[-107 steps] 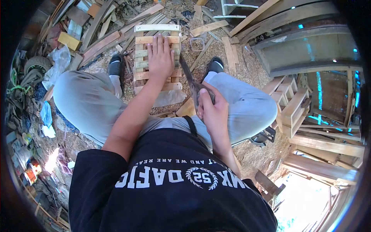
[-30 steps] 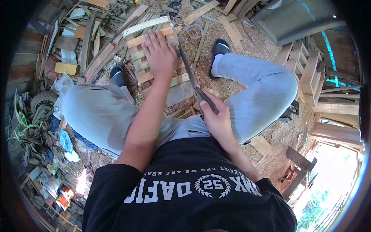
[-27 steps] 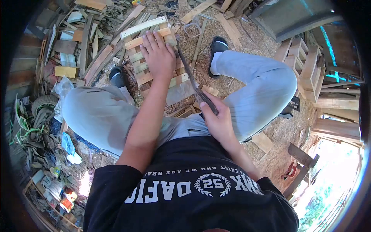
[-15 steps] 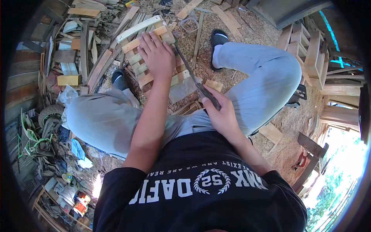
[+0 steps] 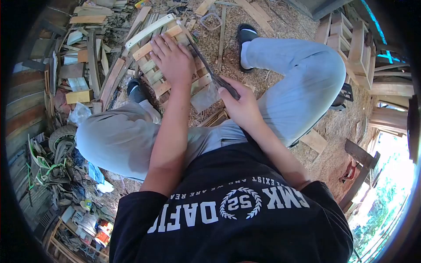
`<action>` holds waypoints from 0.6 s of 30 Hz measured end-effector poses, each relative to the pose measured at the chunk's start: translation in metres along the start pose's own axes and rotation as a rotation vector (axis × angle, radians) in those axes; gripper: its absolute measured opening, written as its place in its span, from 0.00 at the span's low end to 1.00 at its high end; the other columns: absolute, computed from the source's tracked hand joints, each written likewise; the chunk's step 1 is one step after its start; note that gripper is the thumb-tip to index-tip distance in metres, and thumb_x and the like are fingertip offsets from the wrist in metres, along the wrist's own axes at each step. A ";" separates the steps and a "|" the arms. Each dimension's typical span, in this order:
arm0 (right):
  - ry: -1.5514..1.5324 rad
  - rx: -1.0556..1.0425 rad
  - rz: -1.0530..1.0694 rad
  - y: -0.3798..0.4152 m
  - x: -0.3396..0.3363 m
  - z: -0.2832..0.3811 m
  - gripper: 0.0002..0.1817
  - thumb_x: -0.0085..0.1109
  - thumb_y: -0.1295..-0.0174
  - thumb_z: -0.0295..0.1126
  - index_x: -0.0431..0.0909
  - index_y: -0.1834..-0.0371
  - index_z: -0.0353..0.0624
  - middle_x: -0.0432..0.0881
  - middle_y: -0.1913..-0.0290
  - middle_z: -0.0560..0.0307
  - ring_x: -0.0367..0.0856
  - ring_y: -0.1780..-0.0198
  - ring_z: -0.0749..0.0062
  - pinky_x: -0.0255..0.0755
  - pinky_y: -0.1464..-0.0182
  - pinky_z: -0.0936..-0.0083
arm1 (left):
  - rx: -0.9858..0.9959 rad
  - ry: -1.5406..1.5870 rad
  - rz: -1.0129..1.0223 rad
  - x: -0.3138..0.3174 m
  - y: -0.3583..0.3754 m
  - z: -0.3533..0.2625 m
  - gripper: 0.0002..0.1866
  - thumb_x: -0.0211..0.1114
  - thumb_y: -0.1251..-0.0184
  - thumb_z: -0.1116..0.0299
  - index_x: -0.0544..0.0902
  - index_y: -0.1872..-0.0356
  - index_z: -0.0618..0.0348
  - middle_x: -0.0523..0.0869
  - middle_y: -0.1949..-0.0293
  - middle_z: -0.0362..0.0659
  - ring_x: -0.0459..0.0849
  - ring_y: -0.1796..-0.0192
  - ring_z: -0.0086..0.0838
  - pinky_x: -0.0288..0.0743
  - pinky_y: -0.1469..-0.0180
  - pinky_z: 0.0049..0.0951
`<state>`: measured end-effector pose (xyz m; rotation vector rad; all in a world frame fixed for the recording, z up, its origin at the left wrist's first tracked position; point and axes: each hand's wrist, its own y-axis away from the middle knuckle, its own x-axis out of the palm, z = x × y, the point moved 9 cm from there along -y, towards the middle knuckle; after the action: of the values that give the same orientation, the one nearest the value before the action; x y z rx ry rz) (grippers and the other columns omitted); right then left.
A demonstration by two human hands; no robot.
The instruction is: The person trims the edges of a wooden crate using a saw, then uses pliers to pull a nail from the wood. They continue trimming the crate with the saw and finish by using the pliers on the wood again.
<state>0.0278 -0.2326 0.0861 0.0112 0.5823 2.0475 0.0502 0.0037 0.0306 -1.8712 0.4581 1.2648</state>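
My left hand point(image 5: 175, 61) lies with fingers stretched over a slatted wooden frame point(image 5: 163, 88) between my legs, pressing on its pale slats. A light batten point(image 5: 149, 31) runs along the frame's far end. My right hand point(image 5: 241, 103) is wrapped round the dark handle of what looks like a hand saw point(image 5: 202, 58). Its long, narrow blade shows nearly edge-on and points away from me along the frame's right side, close to the slat ends. A translucent sheet point(image 5: 206, 98) lies beside the frame, below the blade.
Stacked wood offcuts point(image 5: 90, 65) fill the left side. Shavings cover the floor point(image 5: 272, 83), with loose boards point(image 5: 254, 15) ahead. A wooden crate-like piece point(image 5: 348, 48) stands at right. My bent legs flank the frame. A clear plastic container point(image 5: 211, 22) lies on the floor ahead.
My right hand has pushed forward and left with the saw, so its blade reaches farther along the frame. My left hand stays on the slats; the view has shifted slightly.
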 end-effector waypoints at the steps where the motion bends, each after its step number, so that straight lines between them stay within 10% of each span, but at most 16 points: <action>1: -0.007 -0.002 -0.006 0.005 -0.002 0.000 0.23 0.67 0.23 0.34 0.83 0.30 0.31 0.94 0.51 0.46 0.90 0.51 0.70 0.82 0.43 0.69 | 0.009 0.000 -0.003 0.001 -0.002 -0.001 0.35 0.51 0.12 0.55 0.68 0.16 0.69 0.66 0.14 0.63 0.61 0.11 0.58 0.55 0.13 0.61; 18: 0.091 -0.089 -0.049 0.047 -0.010 0.005 0.24 0.66 0.23 0.35 0.82 0.29 0.33 0.93 0.45 0.35 0.94 0.44 0.47 0.83 0.40 0.62 | 0.051 0.020 -0.011 -0.002 0.002 -0.005 0.35 0.50 0.12 0.56 0.67 0.16 0.71 0.67 0.15 0.65 0.62 0.12 0.60 0.56 0.15 0.64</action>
<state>-0.0040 -0.2588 0.1121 -0.1480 0.5420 2.0323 0.0510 -0.0022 0.0322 -1.8426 0.4866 1.2170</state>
